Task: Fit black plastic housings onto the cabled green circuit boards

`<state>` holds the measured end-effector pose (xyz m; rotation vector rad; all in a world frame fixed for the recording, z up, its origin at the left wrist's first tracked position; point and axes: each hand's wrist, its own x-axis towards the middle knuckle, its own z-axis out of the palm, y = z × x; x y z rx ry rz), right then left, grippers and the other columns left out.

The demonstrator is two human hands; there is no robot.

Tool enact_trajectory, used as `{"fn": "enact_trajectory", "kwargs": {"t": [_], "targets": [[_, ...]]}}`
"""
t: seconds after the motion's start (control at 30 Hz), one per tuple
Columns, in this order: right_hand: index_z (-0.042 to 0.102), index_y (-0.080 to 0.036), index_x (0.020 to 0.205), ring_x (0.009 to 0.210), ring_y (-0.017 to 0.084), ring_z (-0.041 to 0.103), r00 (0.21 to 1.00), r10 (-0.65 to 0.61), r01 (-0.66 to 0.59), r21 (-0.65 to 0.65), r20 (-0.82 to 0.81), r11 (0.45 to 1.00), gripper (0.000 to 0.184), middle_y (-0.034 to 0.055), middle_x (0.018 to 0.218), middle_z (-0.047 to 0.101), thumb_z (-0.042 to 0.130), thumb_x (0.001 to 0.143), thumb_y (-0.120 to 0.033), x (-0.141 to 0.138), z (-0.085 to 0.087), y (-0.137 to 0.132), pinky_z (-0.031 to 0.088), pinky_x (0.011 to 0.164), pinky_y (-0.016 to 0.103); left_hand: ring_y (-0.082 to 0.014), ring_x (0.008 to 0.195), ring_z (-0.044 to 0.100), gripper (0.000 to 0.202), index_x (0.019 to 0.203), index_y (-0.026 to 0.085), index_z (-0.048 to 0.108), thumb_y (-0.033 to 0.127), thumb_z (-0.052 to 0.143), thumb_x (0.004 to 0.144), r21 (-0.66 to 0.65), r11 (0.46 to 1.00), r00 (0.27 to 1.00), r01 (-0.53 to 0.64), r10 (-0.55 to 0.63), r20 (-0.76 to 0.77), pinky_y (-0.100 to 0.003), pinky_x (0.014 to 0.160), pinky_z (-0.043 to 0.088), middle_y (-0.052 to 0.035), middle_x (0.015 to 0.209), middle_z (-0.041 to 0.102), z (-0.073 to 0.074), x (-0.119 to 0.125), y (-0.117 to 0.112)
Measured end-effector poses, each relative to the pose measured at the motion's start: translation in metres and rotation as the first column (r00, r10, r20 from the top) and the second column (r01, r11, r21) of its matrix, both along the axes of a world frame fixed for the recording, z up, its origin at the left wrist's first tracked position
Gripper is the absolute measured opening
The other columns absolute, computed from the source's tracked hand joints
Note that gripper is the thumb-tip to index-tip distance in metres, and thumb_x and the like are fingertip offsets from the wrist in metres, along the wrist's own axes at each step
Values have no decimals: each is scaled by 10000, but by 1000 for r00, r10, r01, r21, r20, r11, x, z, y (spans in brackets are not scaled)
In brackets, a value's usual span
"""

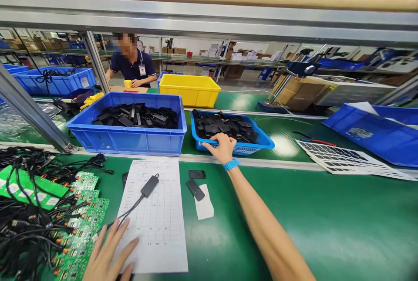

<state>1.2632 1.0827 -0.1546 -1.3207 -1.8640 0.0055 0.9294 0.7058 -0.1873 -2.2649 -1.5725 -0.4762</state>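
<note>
Clasping perforated plastic basket (251,149), right hand (224,147), left hand (109,255) spread wide over flat paper (160,255)

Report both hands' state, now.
Left hand: open, spread over the edge of the white paper sheet.
Right hand: closed on near rim of the blue plastic basket.

No wording can be made out with certainty. The white rectangular paper sheet (170,215) on the green bench carries a printed heading line, a ruled table and small dark characters, all too fine to read. A white rectangular badge (142,70) on the co-worker's dark shirt bears blurred marks. The whitish label (84,82) on the blue plastic bin (65,84) at far left is illegible, as is the pale, patchy marking (359,133) on the tilted blue plastic bin (385,141) at right.
</note>
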Motion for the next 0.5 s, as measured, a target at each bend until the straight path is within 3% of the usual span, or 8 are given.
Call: {"fn": "enact_trajectory", "kwargs": {"t": [0.1, 0.17, 0.33, 0.43, 0.5], "targets": [[577, -194, 747, 849, 230, 565, 997, 71, -70, 10, -28, 997, 425, 17, 812, 630, 690, 813, -598, -7, 2, -6, 245, 844, 379, -348, 1495, 299, 530, 1413, 242, 516, 192, 571, 888, -30, 999, 999, 43, -44, -30, -568, 1211, 264, -142, 1610, 347, 29, 11, 54], [588, -191, 755, 847, 225, 568, 994, 105, -105, 10, -37, 994, 406, 11, 815, 622, 701, 815, -576, -13, 3, -7, 254, 855, 386, -361, 1491, 300, 500, 1413, 208, 508, 223, 551, 916, -49, 999, 999, 5, -8, -52, -577, 1198, 262, -169, 1608, 337, 33, 12, 80], [611, -184, 842, 912, 255, 569, 988, 150, -149, -19, 24, 989, 355, 49, 886, 621, 646, 878, -536, -18, 10, -15, 306, 889, 427, -376, 1393, 450, 516, 1434, 171, 479, 320, 523, 942, -84, 996, 997, -14, 7, -75, -543, 1100, 388, -193, 1523, 461, 10, 2, 99], [619, -139, 1142, 1153, 344, 491, 972, 176, -185, 50, 153, 981, 411, 163, 1174, 583, 636, 894, -465, -13, 10, -43, 320, 1000, 507, -354, 1350, 503, 568, 1472, 149, 419, 346, 516, 949, -117, 993, 997, -20, 12, -70, -505, 1055, 446, -199, 1496, 491, 0, 0, 98], [557, -121, 1302, 1239, 367, 428, 939, 231, -234, -21, 256, 972, 494, 206, 1301, 515, 618, 914, -421, -11, 1, -71, 336, 1034, 534, -339, 1334, 522, 596, 1485, 137, 390, 372, 514, 953, -126, 992, 998, -25, 18, -55, -483, 1042, 471, -203, 1480, 509, -2, -1, 97]]}}
